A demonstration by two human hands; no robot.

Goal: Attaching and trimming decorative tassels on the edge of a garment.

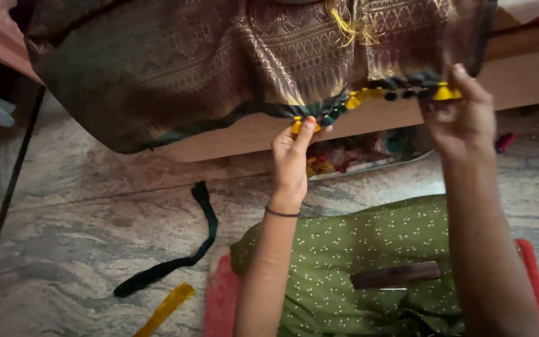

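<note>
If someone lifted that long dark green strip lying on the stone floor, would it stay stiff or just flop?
Probably flop: the long dark green fabric strip lies in a loose curve on the stone floor. It looks thin and flat, so likely light, and unlikely to roll.

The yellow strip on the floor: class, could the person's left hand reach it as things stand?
Probably, but not at once. The yellow strip lies uncovered on the floor beside the left forearm, yet the left hand is raised, pinching the fabric's tasselled edge.
</note>
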